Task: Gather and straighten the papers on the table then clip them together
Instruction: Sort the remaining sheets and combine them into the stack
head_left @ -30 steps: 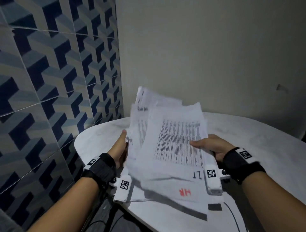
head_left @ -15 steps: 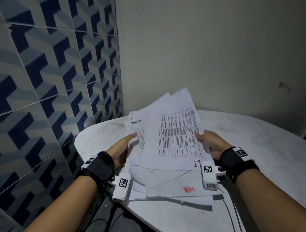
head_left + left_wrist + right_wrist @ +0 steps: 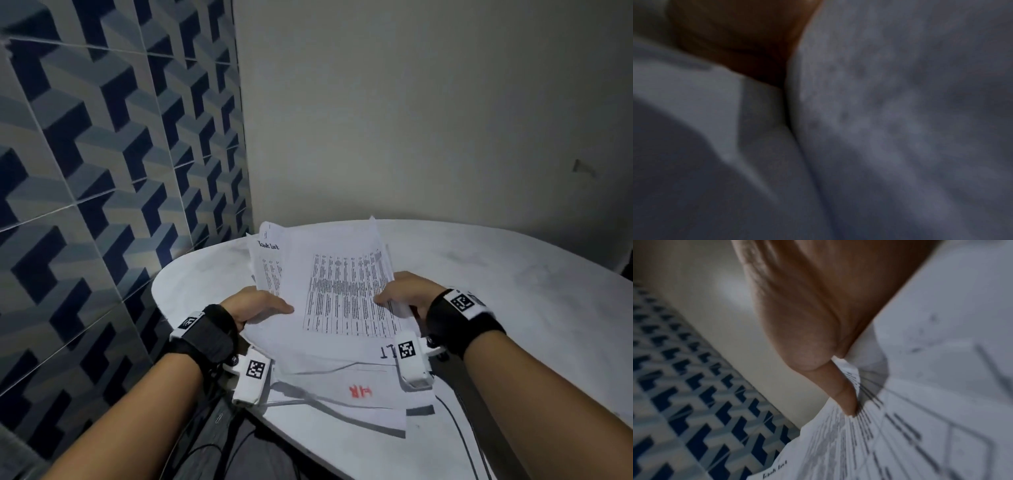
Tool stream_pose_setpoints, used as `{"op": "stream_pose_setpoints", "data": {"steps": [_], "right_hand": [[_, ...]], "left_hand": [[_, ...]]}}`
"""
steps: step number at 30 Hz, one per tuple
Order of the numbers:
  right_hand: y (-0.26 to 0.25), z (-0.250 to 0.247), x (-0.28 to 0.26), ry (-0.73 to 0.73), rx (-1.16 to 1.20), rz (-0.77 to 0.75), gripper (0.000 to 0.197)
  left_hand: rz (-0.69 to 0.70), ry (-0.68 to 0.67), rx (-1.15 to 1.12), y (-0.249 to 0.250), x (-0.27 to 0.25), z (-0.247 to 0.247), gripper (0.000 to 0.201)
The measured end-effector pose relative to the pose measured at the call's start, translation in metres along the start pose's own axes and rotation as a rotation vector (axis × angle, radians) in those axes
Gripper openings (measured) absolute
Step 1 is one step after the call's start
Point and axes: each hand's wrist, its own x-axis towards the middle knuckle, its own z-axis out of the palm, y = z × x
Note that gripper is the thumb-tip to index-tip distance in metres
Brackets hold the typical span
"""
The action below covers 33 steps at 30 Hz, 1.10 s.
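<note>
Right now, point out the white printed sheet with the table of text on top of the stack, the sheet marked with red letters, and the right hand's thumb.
White printed table sheet (image 3: 342, 294): head view, middle of its text block.
Red-lettered sheet (image 3: 360, 391): head view, on the red letters.
Right hand's thumb (image 3: 844, 395): right wrist view, on the thumb near its tip.

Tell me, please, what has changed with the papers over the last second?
The papers were lowered from an upright tilt to nearly flat on the table. The left hand moved its thumb on top. The right hand still pinches the right edge; the sheets remain uneven.
</note>
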Motion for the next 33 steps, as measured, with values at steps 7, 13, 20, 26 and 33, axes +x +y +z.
{"op": "stream_pose_setpoints", "data": {"steps": [7, 13, 20, 26, 33], "right_hand": [[0.021, -0.005, -0.008, -0.091, 0.37, -0.1, 0.065], [0.031, -0.037, -0.049, -0.322, 0.846, -0.131, 0.041], [0.011, -0.084, -0.102, -0.046, 0.819, -0.394, 0.037], [0.0, -0.109, -0.132, 0.4, 0.921, -0.552, 0.098], [0.023, -0.145, -0.154, 0.515, 0.946, -0.582, 0.053]], "left_hand": [[0.125, -0.009, -0.048, -0.01, 0.002, -0.004, 0.052], [0.418, -0.068, -0.288, 0.042, -0.045, 0.018, 0.061], [0.603, 0.095, -0.137, 0.105, -0.062, 0.048, 0.039], [0.748, 0.259, -0.248, 0.143, -0.05, 0.095, 0.033], [0.791, 0.161, -0.293, 0.164, -0.048, 0.134, 0.025]]}}
